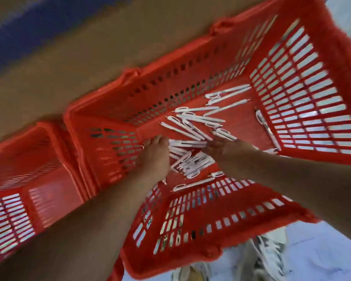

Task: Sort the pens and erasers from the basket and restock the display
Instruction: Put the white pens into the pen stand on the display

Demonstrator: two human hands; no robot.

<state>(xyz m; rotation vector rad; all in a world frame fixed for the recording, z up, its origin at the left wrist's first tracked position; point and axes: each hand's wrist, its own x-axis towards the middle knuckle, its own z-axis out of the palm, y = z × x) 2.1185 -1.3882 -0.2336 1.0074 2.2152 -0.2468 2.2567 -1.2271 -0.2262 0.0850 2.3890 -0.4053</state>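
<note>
Looks pretty early in the job to me. The red basket (211, 230) has a good pile of white pens (193, 118) scattered over its bottom, most in a loose heap in the middle, a few off toward the far corner and one lying along the right wall. Nothing looks sorted.

Both hands are down inside it. The left hand (154, 157) is at the near left end of the heap with its fingers curled under, and thin pen tips poke out on either side of it, so I'd say it's gripping a pen or a small bunch. The right hand (225, 149) is on top of the pile just across from it, but it's blurry and I can't tell if it has closed on anything or is just resting there.

No erasers anywhere that I can make out, maybe buried, maybe not in this one. The display isn't in sight either, so I can't say how stocked it is.

There's a second basket (39, 179) tucked against the left side, contents hidden. A brown board (89, 57) runs behind both, and a pair of shoes (270, 256) stands on the pale floor (322, 250) below.

My guess: gathering is underway, while the sorting and the whole restock are left to do
</note>
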